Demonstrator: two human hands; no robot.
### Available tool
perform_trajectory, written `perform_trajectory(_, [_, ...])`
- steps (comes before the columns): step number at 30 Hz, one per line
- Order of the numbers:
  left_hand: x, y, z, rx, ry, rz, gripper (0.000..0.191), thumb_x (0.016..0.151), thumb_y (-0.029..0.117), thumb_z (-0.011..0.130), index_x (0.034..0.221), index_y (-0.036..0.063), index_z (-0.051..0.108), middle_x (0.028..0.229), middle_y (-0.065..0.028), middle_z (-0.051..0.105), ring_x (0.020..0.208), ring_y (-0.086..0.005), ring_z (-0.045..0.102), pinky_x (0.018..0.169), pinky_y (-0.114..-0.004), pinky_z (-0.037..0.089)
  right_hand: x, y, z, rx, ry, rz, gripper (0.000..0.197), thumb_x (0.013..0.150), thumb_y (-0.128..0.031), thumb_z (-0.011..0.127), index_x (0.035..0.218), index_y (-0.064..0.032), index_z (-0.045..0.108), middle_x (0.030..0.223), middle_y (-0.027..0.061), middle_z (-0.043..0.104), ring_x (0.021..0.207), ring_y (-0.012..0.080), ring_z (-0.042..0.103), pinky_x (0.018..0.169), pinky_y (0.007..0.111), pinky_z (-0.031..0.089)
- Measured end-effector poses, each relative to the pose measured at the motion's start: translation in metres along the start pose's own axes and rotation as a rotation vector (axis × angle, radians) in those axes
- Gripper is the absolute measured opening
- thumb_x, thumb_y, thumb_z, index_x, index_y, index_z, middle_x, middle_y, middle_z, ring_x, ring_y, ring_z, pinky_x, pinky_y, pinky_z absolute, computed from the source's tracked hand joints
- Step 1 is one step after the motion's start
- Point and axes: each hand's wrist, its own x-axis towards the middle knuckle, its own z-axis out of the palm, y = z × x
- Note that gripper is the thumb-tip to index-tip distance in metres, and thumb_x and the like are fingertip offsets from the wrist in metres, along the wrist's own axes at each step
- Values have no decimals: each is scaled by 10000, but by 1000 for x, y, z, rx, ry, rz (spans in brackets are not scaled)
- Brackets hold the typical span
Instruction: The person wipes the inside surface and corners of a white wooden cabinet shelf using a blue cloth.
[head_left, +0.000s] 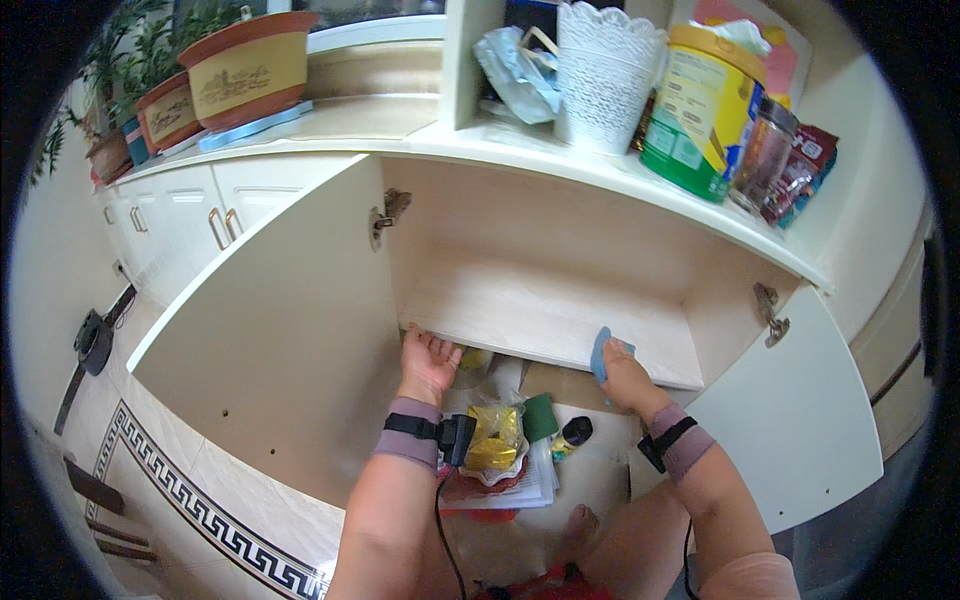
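Observation:
Before me is a white cabinet with both doors swung outward and a bare wooden shelf (525, 300) inside. My right hand (628, 379) grips a folded blue cloth (601, 355) at the right part of the shelf's front edge. At the left end of that edge is my left hand (429, 361), palm up, fingers somewhat spread and holding nothing. Its fingertips are at or just under the edge; contact is unclear. The left door (300, 315) stands beside my left hand, the right door (810, 420) beyond my right forearm.
Below the shelf, a gold-wrapped package (493, 439) sits in a dish on papers (536, 480). Close by are a green pad (539, 417) and a black-capped bottle (572, 436). The countertop above carries a white lattice pot (607, 82), a yellow-green tub (697, 112), a jar (765, 154) and planters (247, 71).

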Motion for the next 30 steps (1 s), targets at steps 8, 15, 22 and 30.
perform_trajectory(8, [-7,4,2,35,-2,35,756,869,528,409,1397,53,151,1436,-95,219,1292,-264,244,1068,-422,139,137,-102,-49,521,18,-36,570,778,-166,542,1282,15,348,1160,286,501,1072,406,497,913,420,405])
perform_trajectory(15, [-4,12,9,32,33,14,776,860,548,404,1387,32,165,1422,-119,232,1280,-276,260,1060,-421,170,235,-207,-13,477,6,-262,677,794,-259,571,1313,63,279,1268,283,410,1200,391,388,1020,375,303])
perform_trajectory(22, [-4,21,-7,59,20,5,798,851,569,399,1378,12,179,1408,-144,244,1267,-289,275,1051,-421,200,254,-274,25,269,-117,-100,683,797,-269,553,1338,23,256,1401,213,256,1298,370,250,1042,489,239])
perform_trajectory(30, [-3,20,-11,62,-49,1,825,840,592,393,1367,-12,194,1393,-171,258,1253,-303,293,1041,-420,234,219,-204,13,255,-210,-92,700,783,-265,505,1365,7,228,1408,224,256,1324,356,212,1062,489,190])
